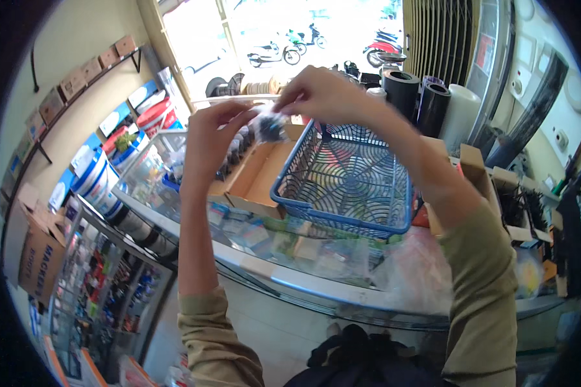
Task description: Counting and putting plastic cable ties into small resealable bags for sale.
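Note:
A small clear plastic bag (270, 129) with dark contents hangs between my hands, raised above the glass counter. My left hand (213, 138) pinches its upper left corner. The upper right corner is between the fingertips of my right hand (319, 94). What exactly the bag contains is too blurred to tell. Below it lies an open, shallow cardboard box (256, 181). A row of similar small bags with dark contents (237, 147) stands along the box's left side, partly behind my left hand. Under my right forearm sits a blue plastic basket (351, 181) with a web-patterned base.
A glass display counter (290, 278) spans the space before me. Crumpled clear plastic bags (416, 266) lie on its front right. Black rolls (433, 109) and a translucent roll (461, 113) stand behind. Paint pails (94, 176) line the left wall; a cardboard carton (41, 256) stands lower left.

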